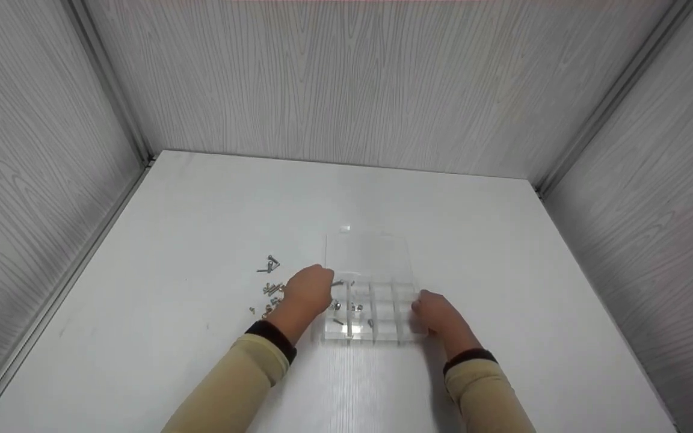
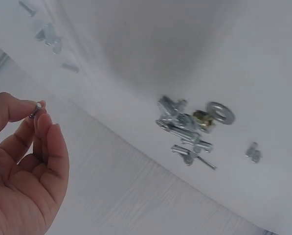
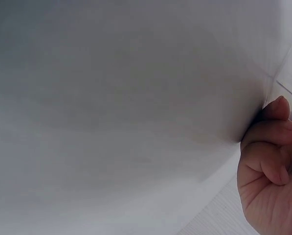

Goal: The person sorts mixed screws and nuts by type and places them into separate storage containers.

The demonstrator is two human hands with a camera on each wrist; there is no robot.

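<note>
A white table (image 1: 202,216) fills the floor of a grey wood-grain booth, walled on three sides. Near the table's front edge, about midway along it, stands a clear box (image 1: 370,313) with small compartments; its clear lid (image 1: 369,255) lies open flat toward the back wall. A few screws lie in the box's left compartments.

The left hand (image 1: 309,291) hangs over the box's left edge, at the back-left compartments. Its thumb and forefinger pinch a small screw (image 2: 36,109), with the other fingers loosely curled below it. The right hand (image 1: 434,314) rests against the box's right edge, fingers curled in toward the palm; whether they grip the wall or only press on it cannot be told.

Left of the box, just beside the left hand, a loose pile (image 1: 269,294) of screws, a washer (image 2: 220,112) and a brass nut (image 2: 203,119) lies on the table.
</note>
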